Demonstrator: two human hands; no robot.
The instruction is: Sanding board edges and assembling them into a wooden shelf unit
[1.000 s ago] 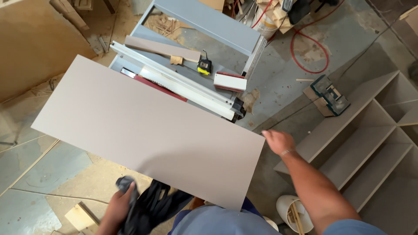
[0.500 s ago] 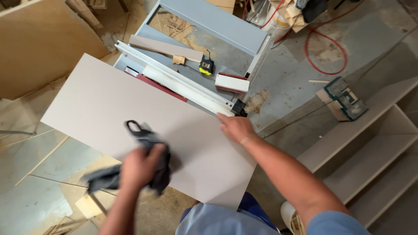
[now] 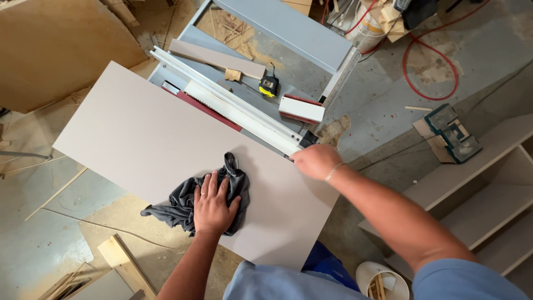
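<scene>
Grey rag (image 3: pixel 189 201) flat under my left hand (image 3: pixel 214 203), palm spread, fingers open on top. Right hand (image 3: pixel 315 161) curled on panel (image 3: pixel 127 133) edge, steadying. Best: even pressure, long overlapping strokes, panel pinned.

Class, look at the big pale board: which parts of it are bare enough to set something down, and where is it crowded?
The pale board is bare across its far-left half, between the saw's rail and the near edge. Another bare patch lies right of the cloth, below the right hand. It is crowded where the left hand presses the cloth.
</scene>
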